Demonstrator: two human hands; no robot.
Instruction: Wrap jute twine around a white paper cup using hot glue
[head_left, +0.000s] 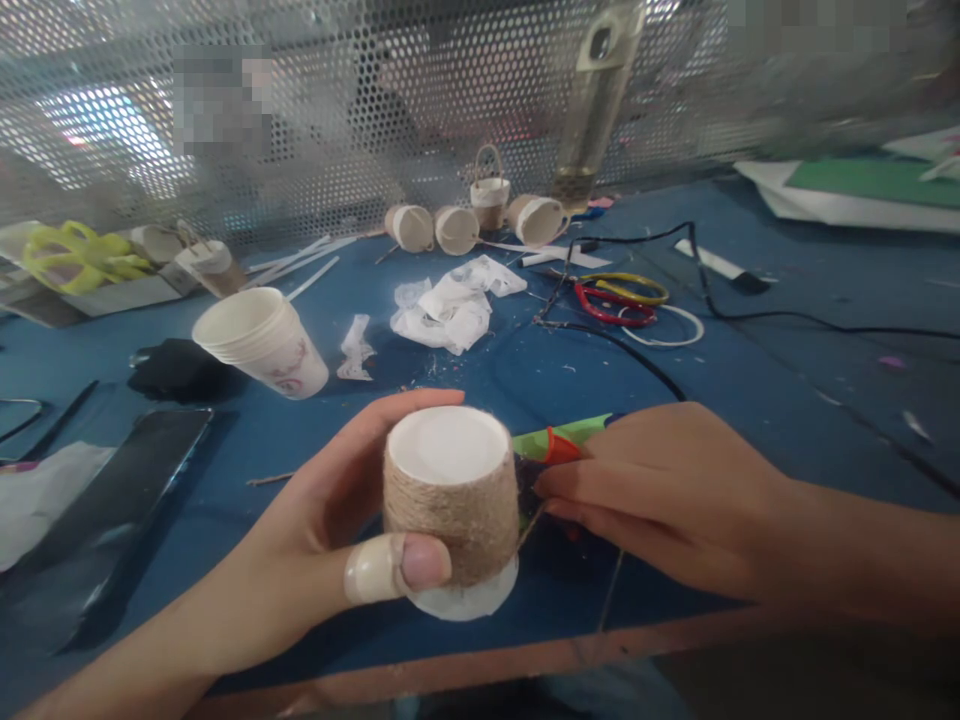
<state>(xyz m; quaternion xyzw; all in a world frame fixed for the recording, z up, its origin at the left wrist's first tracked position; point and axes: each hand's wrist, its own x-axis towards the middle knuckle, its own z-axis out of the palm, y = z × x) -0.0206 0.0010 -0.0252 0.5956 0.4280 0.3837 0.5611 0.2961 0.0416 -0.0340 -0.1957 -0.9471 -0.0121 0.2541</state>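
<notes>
The left hand (pixel 315 540) closes its grip round the base-up twine-wrapped cup (pixel 450 500) above the near tabletop (pixel 750 400) edge, apparently steadying it, while the right hand (pixel 660 490), fingers pressed together, pinches the twine strand (pixel 529 525) taut at the cup's right side.

Blue worktable (pixel 787 400) — perforated metal screen (pixel 360 110) behind, bright light glowing through.

One head-worn camera looks forward and down across the tabletop (pixel 787 400) from its near edge. It sits close above the left hand (pixel 300 550) and right hand (pixel 675 490). The perforated screen (pixel 360 120) at the back is blurred, probably farthest off.
</notes>
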